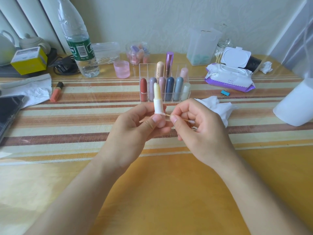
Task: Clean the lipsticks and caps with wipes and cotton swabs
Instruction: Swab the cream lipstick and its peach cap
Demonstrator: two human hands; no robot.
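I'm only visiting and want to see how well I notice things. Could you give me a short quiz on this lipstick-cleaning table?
1. True or false: the flip lid of the wet wipes pack is shut.
2. What does the right hand pinch? A) a cotton swab B) a tissue C) a binder clip
3. Fill in: the left hand holds an uncapped lip balm upright, and its stick is pale ___.

Key: 1 false, the lid stands open. 2 A. 3 yellow.
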